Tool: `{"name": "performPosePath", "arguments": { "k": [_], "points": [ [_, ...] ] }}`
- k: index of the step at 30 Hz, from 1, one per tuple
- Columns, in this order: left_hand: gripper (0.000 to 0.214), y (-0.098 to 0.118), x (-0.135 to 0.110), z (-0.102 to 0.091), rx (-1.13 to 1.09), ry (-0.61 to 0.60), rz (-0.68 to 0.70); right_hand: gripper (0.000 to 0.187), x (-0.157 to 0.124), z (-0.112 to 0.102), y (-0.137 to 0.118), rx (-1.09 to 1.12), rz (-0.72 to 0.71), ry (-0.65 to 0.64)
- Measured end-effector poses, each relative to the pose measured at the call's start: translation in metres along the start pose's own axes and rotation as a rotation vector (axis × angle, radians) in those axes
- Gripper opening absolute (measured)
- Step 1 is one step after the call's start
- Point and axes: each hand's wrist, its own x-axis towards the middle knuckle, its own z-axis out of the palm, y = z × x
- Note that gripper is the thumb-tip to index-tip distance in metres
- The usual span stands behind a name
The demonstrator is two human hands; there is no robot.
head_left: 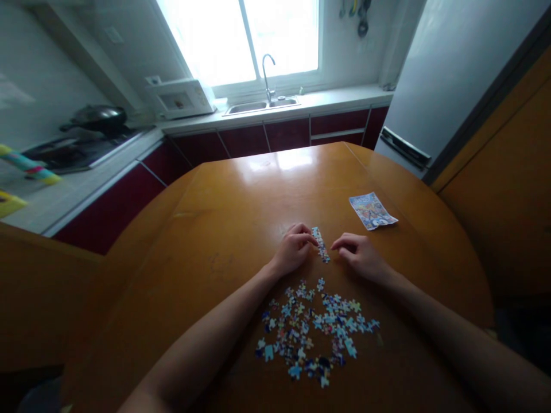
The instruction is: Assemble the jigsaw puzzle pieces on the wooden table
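A narrow strip of joined jigsaw puzzle pieces lies on the wooden table between my two hands. My left hand rests at its left side, fingers bent and fingertips against the strip's edge. Just right of the strip, apart from it, my right hand has its fingers curled in; whatever they may hold is hidden. Nearer to me, between my forearms, spreads a loose pile of puzzle pieces, mostly light blue with some dark ones. One small piece sits between the pile and the strip.
A creased picture sheet lies beyond my right hand on the wooden table. Past the table's far edge are a counter with a sink, a white microwave and, leftward, a stove with a dark pan. A fridge stands right.
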Motion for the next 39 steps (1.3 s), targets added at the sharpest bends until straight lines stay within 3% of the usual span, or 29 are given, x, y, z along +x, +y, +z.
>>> {"name": "performPosePath", "arguments": {
  "k": [14,23,39],
  "points": [
    [0.029,0.000,0.000,0.003,-0.016,0.060,-0.062,0.020,-0.001,-0.001,-0.001,0.014,0.009,0.036],
    [0.033,-0.011,0.000,0.002,-0.143,0.141,-0.124,0.020,-0.004,0.004,-0.002,0.020,0.000,0.058],
    [0.032,-0.008,0.000,-0.001,-0.164,0.176,-0.177,0.021,-0.004,0.003,-0.002,0.010,-0.013,0.066]
  ]
}}
